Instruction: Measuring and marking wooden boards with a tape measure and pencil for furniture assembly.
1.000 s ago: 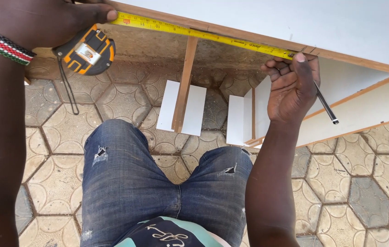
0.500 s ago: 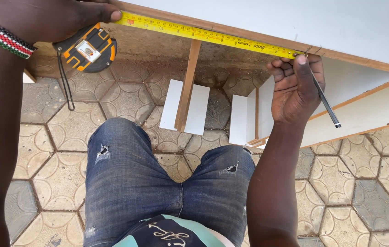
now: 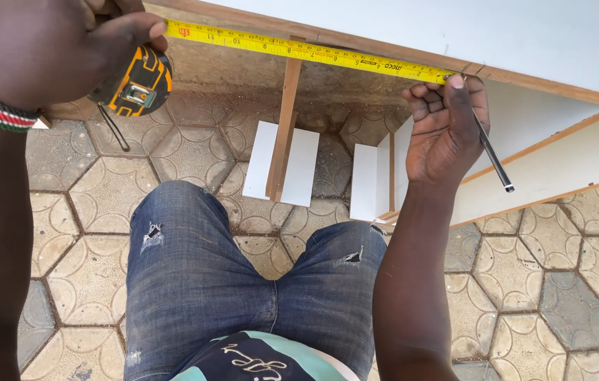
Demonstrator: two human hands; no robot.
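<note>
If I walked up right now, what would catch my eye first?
The yellow tape, stretched along the near edge of the white board at the top. The left hand grips its orange-and-black case at upper left, while the right hand pins the tape's end to the edge and holds a pencil. Below are blue jeans over hexagonal pavers.

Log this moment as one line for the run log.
left hand: holds tape measure case | right hand: pins yellow tape to board edge, holds pencil
</note>
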